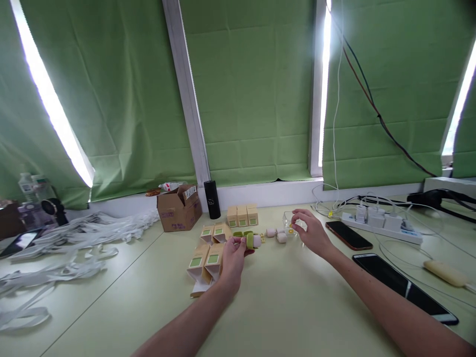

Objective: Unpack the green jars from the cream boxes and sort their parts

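My left hand [235, 255] is closed on a small green-and-white piece [254, 241], white end pointing right. Against that end, or just behind it, shows a small yellow part [263, 238]. Several short white cylinders [281, 237] lie between my two hands. At the right, my right hand [309, 229] pinches thumb and fingertips together at a clear plastic container [287, 218]; a speck of yellow shows by the fingertips, too small to name. Open-topped kraft boxes with green labels [213, 260] stand left of and partly behind my left hand.
Closed small boxes [242, 216] line up at the back, near a black cylinder [211, 200] and a cardboard carton [178, 209]. White straps [92, 230] cover the left side. Two phones [348, 235], a power strip [383, 228] and loose cables occupy the right.
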Motion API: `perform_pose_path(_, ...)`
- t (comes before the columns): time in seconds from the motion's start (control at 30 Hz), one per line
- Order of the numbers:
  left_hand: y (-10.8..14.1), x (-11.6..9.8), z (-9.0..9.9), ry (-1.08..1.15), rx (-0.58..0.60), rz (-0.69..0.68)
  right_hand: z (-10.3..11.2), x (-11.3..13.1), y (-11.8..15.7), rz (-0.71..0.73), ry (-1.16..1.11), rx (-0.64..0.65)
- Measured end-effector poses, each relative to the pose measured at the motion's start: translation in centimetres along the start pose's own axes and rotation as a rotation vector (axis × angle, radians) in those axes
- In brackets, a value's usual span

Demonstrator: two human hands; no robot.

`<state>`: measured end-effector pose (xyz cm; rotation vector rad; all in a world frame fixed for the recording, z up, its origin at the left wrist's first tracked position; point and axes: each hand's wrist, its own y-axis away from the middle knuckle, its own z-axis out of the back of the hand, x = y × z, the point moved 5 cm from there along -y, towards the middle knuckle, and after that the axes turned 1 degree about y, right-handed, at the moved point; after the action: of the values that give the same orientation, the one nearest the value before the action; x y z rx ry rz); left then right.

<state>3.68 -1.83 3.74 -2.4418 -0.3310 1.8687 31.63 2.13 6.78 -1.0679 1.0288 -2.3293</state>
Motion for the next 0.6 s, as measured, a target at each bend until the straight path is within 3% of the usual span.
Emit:
perform_pose_path(0.23,0.1,0.1,-0.1,-0.015,0.008,-0.002,-1.2,-3.1,1.3,0.021,0.332,0.058)
perform_pose_path(0.6,0.4,-0.1,-0.3,-0.012,0.018,0.022,-2.0,-4.4,1.8,-0.088,0.439,0.168)
